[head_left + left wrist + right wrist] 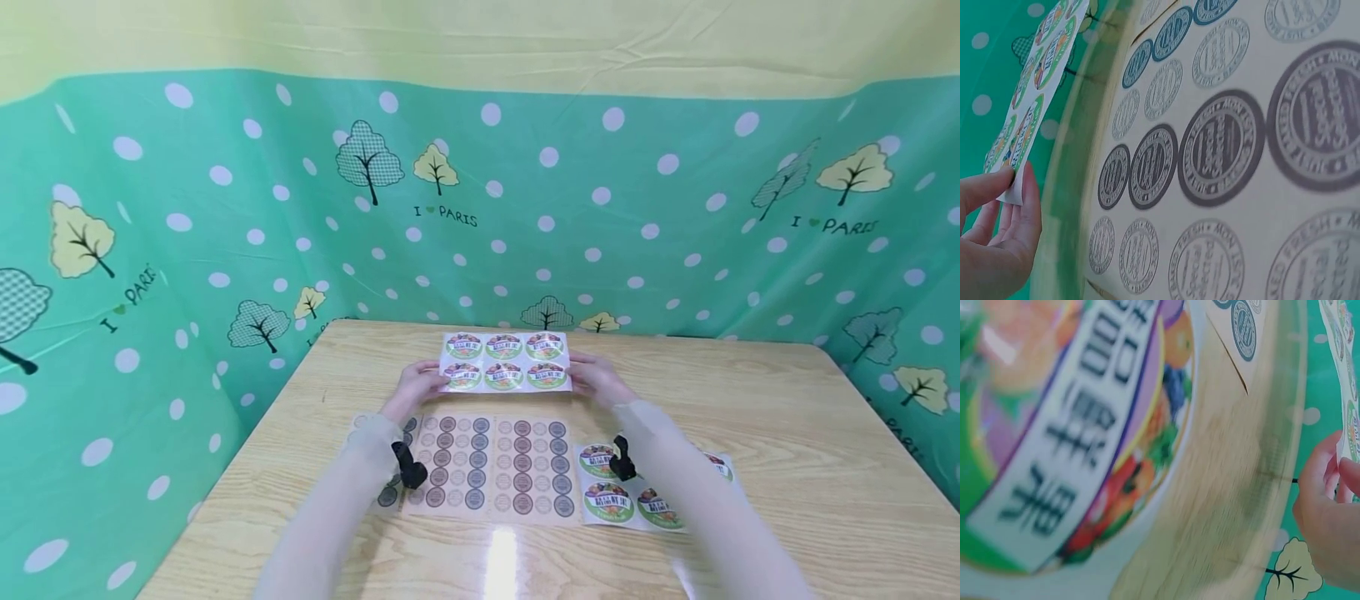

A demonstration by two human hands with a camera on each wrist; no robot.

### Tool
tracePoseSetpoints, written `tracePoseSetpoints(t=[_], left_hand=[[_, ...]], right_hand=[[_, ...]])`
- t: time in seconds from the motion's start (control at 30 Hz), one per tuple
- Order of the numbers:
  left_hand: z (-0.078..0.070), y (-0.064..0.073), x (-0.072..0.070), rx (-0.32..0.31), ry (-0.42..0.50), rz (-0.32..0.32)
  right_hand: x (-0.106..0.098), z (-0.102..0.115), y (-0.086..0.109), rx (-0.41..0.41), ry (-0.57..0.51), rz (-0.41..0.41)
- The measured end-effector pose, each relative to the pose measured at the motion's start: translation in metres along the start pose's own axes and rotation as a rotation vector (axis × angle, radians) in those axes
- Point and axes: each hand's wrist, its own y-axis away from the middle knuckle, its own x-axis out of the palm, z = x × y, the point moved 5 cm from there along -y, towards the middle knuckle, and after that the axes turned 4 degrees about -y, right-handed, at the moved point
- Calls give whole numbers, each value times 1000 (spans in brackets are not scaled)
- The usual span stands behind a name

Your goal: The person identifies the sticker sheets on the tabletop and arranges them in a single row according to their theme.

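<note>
A white sticker sheet [503,363] with two rows of oval fruit labels is held up over the far part of the table. My left hand [417,388] pinches its left edge, thumb on the printed face and fingers behind, as the left wrist view shows. At the opposite edge my right hand [597,379] grips the sheet between thumb and fingers. Below my forearms lie pale sheets [532,471] of round brown and grey "Special Selected" stickers, side by side. Another fruit label sheet [609,503] lies to their right, partly hidden under my right forearm.
The wooden table [795,450] runs to a green polka-dot curtain [525,200] with printed trees behind it and on both sides. A bright light reflection [502,562] shows near the table's front. Black straps [408,467] sit on my wrists.
</note>
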Motion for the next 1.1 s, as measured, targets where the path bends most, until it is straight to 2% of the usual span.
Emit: tracePoseSetpoints(t=[0.17,0.27,0.47,0.6,0.87,1.1], left_hand=[[3,2,9,-19,45,23],[4,5,15,-28,77,38],[2,15,27,-32,129,84],[0,22,36,-26,131,103],[-2,33,47,-14,152,117],[-3,42,57,-38,148,115]], right_hand=[[-10,1,8,7,7,35],[-17,1,12,24,17,17],[-31,-1,20,35,18,42],[-40,0,26,32,27,68],[-53,3,37,60,59,34],[-63,5,46,60,75,43]])
